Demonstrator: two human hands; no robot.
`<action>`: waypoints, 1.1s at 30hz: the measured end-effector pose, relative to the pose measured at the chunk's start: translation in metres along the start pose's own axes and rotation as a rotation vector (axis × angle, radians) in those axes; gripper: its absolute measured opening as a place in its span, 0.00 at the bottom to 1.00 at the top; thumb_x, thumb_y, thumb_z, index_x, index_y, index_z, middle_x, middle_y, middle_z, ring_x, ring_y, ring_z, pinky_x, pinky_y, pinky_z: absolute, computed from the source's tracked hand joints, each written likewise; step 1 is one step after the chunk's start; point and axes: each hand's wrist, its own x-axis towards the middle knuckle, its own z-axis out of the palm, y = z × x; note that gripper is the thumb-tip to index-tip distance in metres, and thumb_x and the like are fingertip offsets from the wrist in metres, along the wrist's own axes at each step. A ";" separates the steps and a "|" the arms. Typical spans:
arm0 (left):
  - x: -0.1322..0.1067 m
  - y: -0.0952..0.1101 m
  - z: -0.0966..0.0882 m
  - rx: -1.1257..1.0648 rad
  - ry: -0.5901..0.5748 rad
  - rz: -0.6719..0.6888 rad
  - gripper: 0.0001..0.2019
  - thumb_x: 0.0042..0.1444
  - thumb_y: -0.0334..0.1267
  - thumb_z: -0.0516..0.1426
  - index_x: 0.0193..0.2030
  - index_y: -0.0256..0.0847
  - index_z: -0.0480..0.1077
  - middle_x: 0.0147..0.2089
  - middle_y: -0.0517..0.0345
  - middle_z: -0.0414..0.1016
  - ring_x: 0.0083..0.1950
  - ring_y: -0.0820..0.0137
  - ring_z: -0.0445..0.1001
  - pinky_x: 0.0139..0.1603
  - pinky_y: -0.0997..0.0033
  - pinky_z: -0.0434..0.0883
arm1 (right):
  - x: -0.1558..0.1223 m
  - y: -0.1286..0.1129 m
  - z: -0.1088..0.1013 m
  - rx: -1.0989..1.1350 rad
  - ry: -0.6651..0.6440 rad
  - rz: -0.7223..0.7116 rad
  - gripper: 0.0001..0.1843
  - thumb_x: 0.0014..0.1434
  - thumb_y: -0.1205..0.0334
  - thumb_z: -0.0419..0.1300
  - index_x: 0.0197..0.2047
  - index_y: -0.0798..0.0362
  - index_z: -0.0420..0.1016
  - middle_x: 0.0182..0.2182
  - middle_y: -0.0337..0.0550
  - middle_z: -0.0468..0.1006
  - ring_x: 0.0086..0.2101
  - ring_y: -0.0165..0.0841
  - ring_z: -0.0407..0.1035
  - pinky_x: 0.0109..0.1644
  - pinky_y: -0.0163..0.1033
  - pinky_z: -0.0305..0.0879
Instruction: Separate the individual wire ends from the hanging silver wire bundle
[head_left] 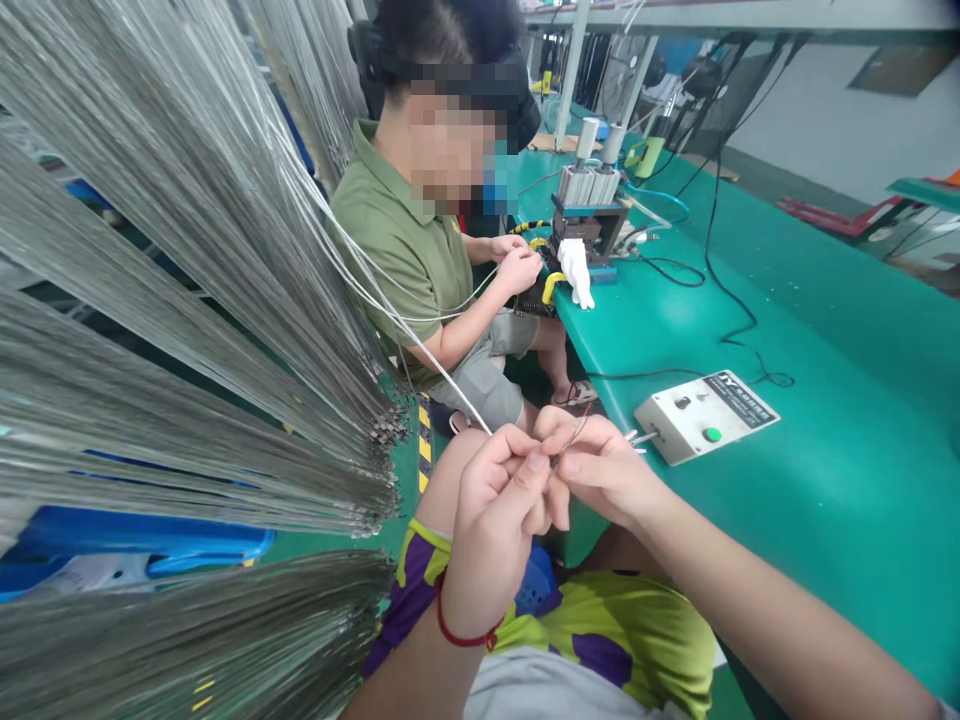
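**Gripping a thin white cable [459,394] and fine reddish-grey wires [581,428]**

Holding both bare hands close together above yellow-green and purple patterned shorts [645,610], fingers curled inward. Clamped in the left hand [499,505], with a red cord bracelet [459,639] around its wrist: the cable, slanting down past a co-worker in an olive-green polo shirt [412,225]. Pinched between thumb and fingers of the right hand [600,465]: the wires, tips pointing up. Hidden by the fingers: any join between cable and wires.

Lying near the right hand, on a glossy green tabletop [787,540]: an off-white control box [694,415] with a green button [712,435]. Standing farther along: a dark metal press [592,225] topped with silver cylinders [577,185]. Massed at far left: long silver-grey cable bundles [165,230].
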 end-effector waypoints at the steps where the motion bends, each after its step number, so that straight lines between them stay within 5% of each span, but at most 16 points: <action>1: 0.000 0.001 0.000 -0.005 -0.015 -0.014 0.13 0.67 0.45 0.61 0.37 0.40 0.67 0.19 0.62 0.70 0.17 0.82 0.47 0.21 0.78 0.44 | 0.001 0.001 0.000 0.020 0.000 0.003 0.08 0.51 0.54 0.78 0.36 0.42 0.89 0.34 0.39 0.73 0.32 0.31 0.72 0.34 0.39 0.73; 13: 0.004 0.007 -0.004 -0.077 -0.049 -0.107 0.11 0.70 0.38 0.57 0.35 0.40 0.63 0.19 0.68 0.61 0.19 0.80 0.44 0.22 0.79 0.47 | 0.015 -0.004 -0.005 -0.075 -0.007 -0.087 0.05 0.55 0.59 0.75 0.33 0.49 0.86 0.29 0.39 0.77 0.29 0.31 0.70 0.36 0.39 0.69; 26: 0.004 0.004 -0.005 0.010 -0.024 -0.106 0.11 0.70 0.41 0.57 0.37 0.40 0.64 0.19 0.69 0.60 0.20 0.80 0.42 0.21 0.78 0.43 | 0.017 -0.008 -0.011 -0.045 0.022 -0.144 0.06 0.58 0.61 0.72 0.33 0.51 0.81 0.29 0.37 0.71 0.32 0.31 0.65 0.36 0.38 0.61; 28: 0.003 0.003 -0.008 0.029 -0.020 -0.102 0.11 0.70 0.41 0.58 0.37 0.40 0.65 0.19 0.69 0.61 0.20 0.80 0.44 0.21 0.78 0.43 | 0.023 -0.013 -0.019 -0.030 0.083 -0.159 0.09 0.56 0.59 0.74 0.31 0.51 0.80 0.28 0.37 0.70 0.31 0.31 0.64 0.36 0.38 0.60; 33: -0.003 -0.002 -0.016 0.131 0.030 0.055 0.13 0.70 0.42 0.59 0.35 0.39 0.67 0.20 0.67 0.63 0.21 0.79 0.52 0.22 0.79 0.47 | 0.029 -0.039 -0.037 0.058 0.511 -0.355 0.12 0.52 0.58 0.76 0.29 0.49 0.77 0.24 0.32 0.64 0.25 0.28 0.55 0.32 0.36 0.58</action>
